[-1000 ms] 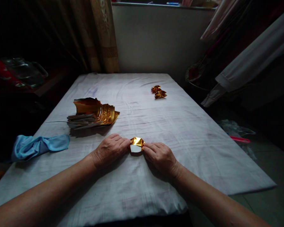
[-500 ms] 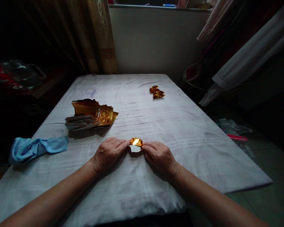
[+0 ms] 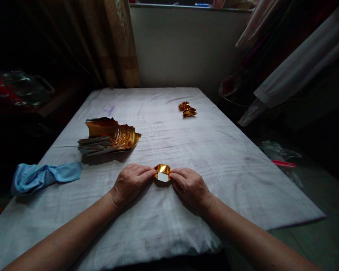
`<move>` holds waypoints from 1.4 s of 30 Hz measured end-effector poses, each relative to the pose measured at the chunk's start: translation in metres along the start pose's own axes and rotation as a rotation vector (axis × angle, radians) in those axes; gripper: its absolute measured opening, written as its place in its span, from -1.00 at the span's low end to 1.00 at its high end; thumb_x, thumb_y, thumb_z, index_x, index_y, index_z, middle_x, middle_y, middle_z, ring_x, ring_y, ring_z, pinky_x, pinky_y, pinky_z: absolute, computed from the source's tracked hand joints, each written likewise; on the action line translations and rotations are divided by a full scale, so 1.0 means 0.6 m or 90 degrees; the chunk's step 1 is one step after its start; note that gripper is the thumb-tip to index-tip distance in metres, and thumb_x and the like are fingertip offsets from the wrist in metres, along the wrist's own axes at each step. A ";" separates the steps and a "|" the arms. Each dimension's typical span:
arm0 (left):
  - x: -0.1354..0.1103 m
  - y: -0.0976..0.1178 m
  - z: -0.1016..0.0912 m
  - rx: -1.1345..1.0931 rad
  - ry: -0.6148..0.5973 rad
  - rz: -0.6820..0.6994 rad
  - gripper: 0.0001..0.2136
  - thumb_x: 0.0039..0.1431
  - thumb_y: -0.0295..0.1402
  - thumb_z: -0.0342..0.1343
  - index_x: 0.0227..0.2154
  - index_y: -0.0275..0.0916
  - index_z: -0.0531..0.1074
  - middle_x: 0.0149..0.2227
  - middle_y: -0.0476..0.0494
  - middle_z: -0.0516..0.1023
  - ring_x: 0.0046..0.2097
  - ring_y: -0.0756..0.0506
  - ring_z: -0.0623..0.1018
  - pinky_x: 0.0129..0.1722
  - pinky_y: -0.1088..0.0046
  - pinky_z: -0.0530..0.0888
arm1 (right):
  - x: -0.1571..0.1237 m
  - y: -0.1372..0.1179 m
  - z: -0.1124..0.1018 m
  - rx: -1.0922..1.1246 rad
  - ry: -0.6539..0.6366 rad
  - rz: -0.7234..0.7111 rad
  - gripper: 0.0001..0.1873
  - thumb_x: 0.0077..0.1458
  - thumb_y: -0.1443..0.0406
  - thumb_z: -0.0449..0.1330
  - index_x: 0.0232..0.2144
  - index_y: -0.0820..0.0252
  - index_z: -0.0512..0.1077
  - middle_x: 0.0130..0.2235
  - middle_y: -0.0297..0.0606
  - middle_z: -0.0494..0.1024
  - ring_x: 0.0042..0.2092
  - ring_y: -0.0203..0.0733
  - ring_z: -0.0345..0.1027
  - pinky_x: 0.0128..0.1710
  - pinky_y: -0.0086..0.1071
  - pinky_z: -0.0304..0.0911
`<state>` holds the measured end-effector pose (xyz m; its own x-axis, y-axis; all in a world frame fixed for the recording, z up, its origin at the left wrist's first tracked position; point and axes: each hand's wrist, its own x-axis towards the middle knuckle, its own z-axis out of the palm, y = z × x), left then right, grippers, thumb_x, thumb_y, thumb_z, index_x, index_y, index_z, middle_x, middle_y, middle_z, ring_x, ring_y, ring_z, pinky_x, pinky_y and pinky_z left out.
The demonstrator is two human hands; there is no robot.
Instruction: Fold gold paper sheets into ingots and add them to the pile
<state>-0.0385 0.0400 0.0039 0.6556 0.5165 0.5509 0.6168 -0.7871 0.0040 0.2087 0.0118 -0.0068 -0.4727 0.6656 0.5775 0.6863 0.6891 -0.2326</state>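
Between my two hands is a small folded piece of gold foil paper (image 3: 164, 169), shiny gold on its far side with a pale patch facing me. My left hand (image 3: 132, 183) pinches its left end with closed fingers. Its right end is pinched by my right hand (image 3: 190, 188). Both hands rest low over the cloth-covered table (image 3: 169, 222). Left of the hands and farther away lies a curled stack of gold foil paper sheets (image 3: 110, 137). Two folded gold paper pieces (image 3: 188, 110) sit together near the table's far right.
A light blue cloth (image 3: 46, 178) lies crumpled by the left edge. A glass jug (image 3: 28, 88) stands in the dark at left. Beyond the table are a curtain (image 3: 121, 45) and a wall. Clothes (image 3: 288, 75) hang at right, above a clear plastic bag (image 3: 279, 150).
The folded paper between my fingers has changed shape: its pale patch now looks flatter and squarer, and the gold part is wider. My hands have stayed in nearly the same place.
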 end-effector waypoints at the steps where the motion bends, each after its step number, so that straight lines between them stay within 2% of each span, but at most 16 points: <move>1: 0.000 0.001 0.000 0.008 0.001 0.007 -0.80 0.42 -0.36 -0.01 -0.18 -0.20 0.53 -0.22 -0.10 0.66 -0.25 -0.11 0.61 -0.24 0.34 0.48 | 0.000 -0.001 0.000 -0.001 0.001 0.003 -0.79 0.27 0.40 0.08 -0.23 0.23 0.53 -0.19 -0.12 0.64 -0.21 -0.14 0.49 -0.16 -0.28 0.42; 8: -0.004 0.006 -0.002 0.032 -0.053 0.033 -0.84 0.36 -0.43 0.04 -0.22 -0.18 0.54 -0.30 -0.07 0.61 -0.33 -0.09 0.53 -0.29 0.36 0.41 | -0.006 0.000 0.001 -0.014 0.002 0.043 -0.82 0.26 0.38 0.12 -0.23 0.17 0.55 -0.21 -0.18 0.62 -0.22 -0.15 0.45 -0.19 -0.30 0.38; 12: -0.001 0.006 -0.002 -0.033 -0.082 -0.015 -0.85 0.36 -0.37 0.05 -0.25 -0.18 0.53 -0.33 -0.06 0.58 -0.31 -0.10 0.50 -0.26 0.35 0.40 | -0.007 0.002 -0.001 -0.009 -0.013 0.071 -0.85 0.26 0.35 0.16 -0.27 0.14 0.55 -0.22 -0.20 0.61 -0.22 -0.13 0.43 -0.19 -0.29 0.34; 15: 0.004 0.006 -0.001 -0.088 -0.105 -0.087 -0.84 0.36 -0.34 0.06 -0.28 -0.20 0.53 -0.33 -0.08 0.57 -0.28 -0.12 0.50 -0.24 0.34 0.40 | -0.002 0.004 -0.003 0.008 -0.060 0.127 -0.87 0.26 0.32 0.18 -0.30 0.14 0.54 -0.22 -0.22 0.60 -0.20 -0.12 0.41 -0.16 -0.28 0.31; 20: 0.018 0.007 -0.005 -0.093 -0.201 -0.200 -0.81 0.33 -0.29 0.09 -0.37 -0.22 0.51 -0.36 -0.10 0.54 -0.26 -0.14 0.49 -0.20 0.31 0.38 | 0.022 0.004 -0.009 0.018 -0.179 0.248 -0.87 0.24 0.34 0.17 -0.34 0.16 0.51 -0.24 -0.23 0.56 -0.19 -0.15 0.40 -0.14 -0.33 0.28; 25: 0.038 0.012 -0.012 -0.062 -0.288 -0.246 -0.78 0.34 -0.27 0.06 -0.37 -0.23 0.50 -0.34 -0.12 0.54 -0.23 -0.16 0.49 -0.18 0.28 0.35 | 0.048 -0.004 -0.016 -0.043 -0.270 0.332 -0.83 0.28 0.28 0.14 -0.31 0.15 0.52 -0.23 -0.22 0.55 -0.18 -0.16 0.41 -0.20 -0.36 0.23; 32: 0.069 0.018 -0.023 -0.033 -0.398 -0.314 -0.79 0.33 -0.28 0.06 -0.37 -0.24 0.51 -0.32 -0.15 0.57 -0.18 -0.19 0.53 -0.17 0.27 0.35 | 0.077 -0.004 -0.023 -0.084 -0.340 0.404 -0.79 0.29 0.22 0.12 -0.30 0.12 0.53 -0.23 -0.23 0.60 -0.19 -0.14 0.45 -0.29 -0.34 0.14; 36: 0.078 0.019 -0.026 -0.018 -0.430 -0.326 -0.75 0.35 -0.26 0.04 -0.38 -0.24 0.52 -0.32 -0.17 0.58 -0.19 -0.20 0.55 -0.20 0.28 0.34 | 0.081 0.000 -0.025 -0.062 -0.349 0.414 -0.80 0.27 0.22 0.14 -0.33 0.11 0.53 -0.26 -0.25 0.60 -0.22 -0.15 0.44 -0.32 -0.35 0.10; 42: 0.079 0.020 -0.028 -0.010 -0.443 -0.330 -0.72 0.37 -0.21 0.00 -0.35 -0.23 0.52 -0.29 -0.17 0.59 -0.18 -0.19 0.55 -0.19 0.28 0.33 | 0.056 -0.002 -0.017 -0.013 -0.254 0.415 -0.91 0.22 0.26 0.21 -0.32 0.14 0.48 -0.30 -0.31 0.55 -0.25 -0.20 0.40 -0.28 -0.38 0.11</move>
<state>-0.0073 0.0495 0.0438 0.4144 0.8960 -0.1595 0.9086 -0.3975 0.1278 0.1976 0.0306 0.0207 -0.1302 0.9915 0.0009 0.9032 0.1190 -0.4123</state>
